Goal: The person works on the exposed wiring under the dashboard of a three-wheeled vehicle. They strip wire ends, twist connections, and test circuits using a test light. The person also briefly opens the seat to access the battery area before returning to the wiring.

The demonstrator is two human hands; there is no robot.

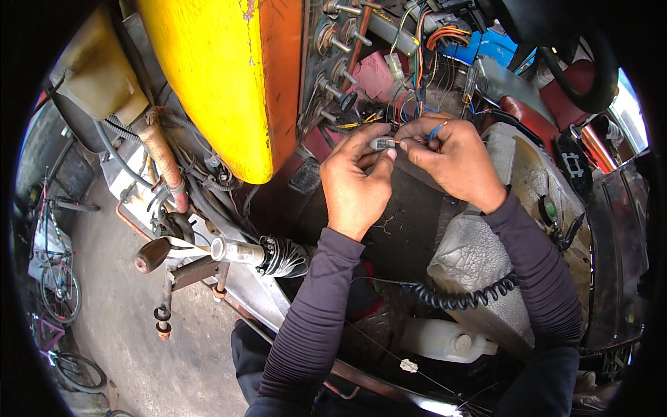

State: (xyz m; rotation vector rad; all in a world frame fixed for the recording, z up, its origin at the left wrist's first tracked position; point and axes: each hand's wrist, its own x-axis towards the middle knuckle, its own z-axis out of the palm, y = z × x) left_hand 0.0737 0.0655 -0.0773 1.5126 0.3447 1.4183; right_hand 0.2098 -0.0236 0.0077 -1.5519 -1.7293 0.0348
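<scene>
My left hand pinches a small clear-and-grey piece, like a wire connector, between thumb and fingertips. Close beside it, the thumb and fingers of my right hand are closed on a thin wire; its reddish end meets the piece, though I cannot tell whether it sits inside. A short blue wire curls out between the right fingers. Just beyond both hands hangs a loose wiring harness of many colours, with a pale plug on it.
A yellow and orange panel rises at left, beside a plate with threaded studs. A coiled black cord stretches below my right forearm, above a white plastic jug. A steering wheel is at upper right. Bicycles stand far left.
</scene>
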